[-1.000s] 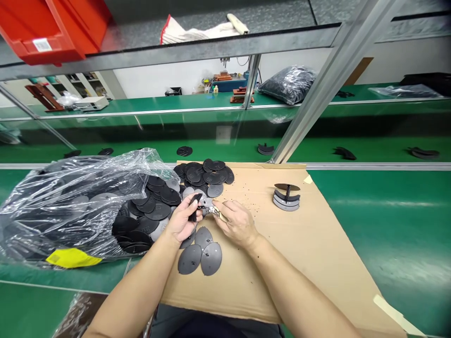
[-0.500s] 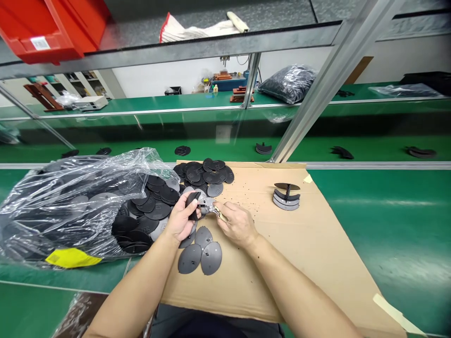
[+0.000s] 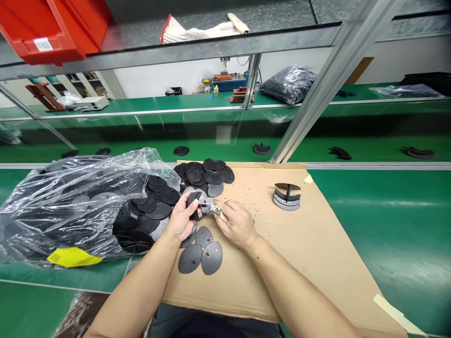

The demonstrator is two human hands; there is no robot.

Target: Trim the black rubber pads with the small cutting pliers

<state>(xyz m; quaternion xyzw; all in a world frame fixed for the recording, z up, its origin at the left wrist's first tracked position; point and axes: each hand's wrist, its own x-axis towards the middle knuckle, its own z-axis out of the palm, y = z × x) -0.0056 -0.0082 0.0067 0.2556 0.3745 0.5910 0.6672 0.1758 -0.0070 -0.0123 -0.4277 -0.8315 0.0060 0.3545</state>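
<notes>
My left hand [image 3: 183,219] is closed on a black oval plastic disc [image 3: 192,203], held on edge over the cardboard sheet [image 3: 310,244]. My right hand [image 3: 237,222] grips small metal cutters [image 3: 211,206], whose tip touches the disc's edge. Three grey oval discs [image 3: 201,253] lie flat just below my hands. A heap of black discs [image 3: 207,174] sits behind them. To the left, a clear plastic bag [image 3: 70,202] spills more discs [image 3: 148,211] onto the sheet.
A small stack of discs on a peg [image 3: 287,195] stands at the right of the cardboard. The green conveyor [image 3: 387,150] behind carries scattered black parts. A slanted metal post [image 3: 317,89] rises at the right. A red bin [image 3: 52,28] sits on the upper shelf.
My left hand has turned the disc slightly and lifted it a little. The cutters stay at its edge. Nothing else has moved.
</notes>
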